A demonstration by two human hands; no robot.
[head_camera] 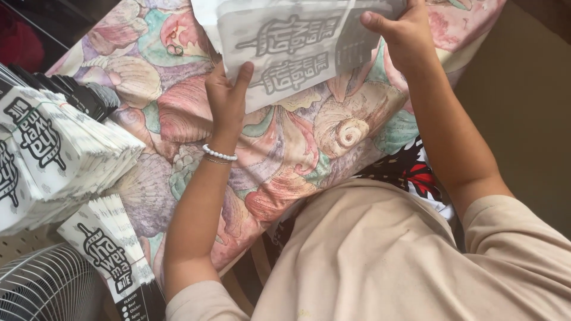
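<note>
- Paper bag (297, 47), white and flat with grey printed lettering, lies at the far edge of the seashell-patterned cloth (297, 154), partly cut off by the top of the view.
- Your left hand (227, 98) pinches the bag's near left corner: the thumb lies on top of the paper and the fingers are curled beneath it, so the grip is closed on the bag.
- Your right hand (403, 35) holds the bag's right edge, thumb pressed flat on the top face and the other fingers wrapped behind the paper, out of sight.
- Between the two hands the bag is stretched fairly flat, tilted slightly, with its near edge resting on or just above the cloth; which one, you cannot tell.
- On your left wrist sits a white bead bracelet (219, 154), with a thin chain just beside it.
- To your left, well apart from the held bag, a thick stack of white printed paper bags (53, 148) leans fanned out, and a second, smaller stack (110, 246) lies nearer you.
- At the lower left corner, a white wire fan guard (44, 285) shows beside that smaller stack.
</note>
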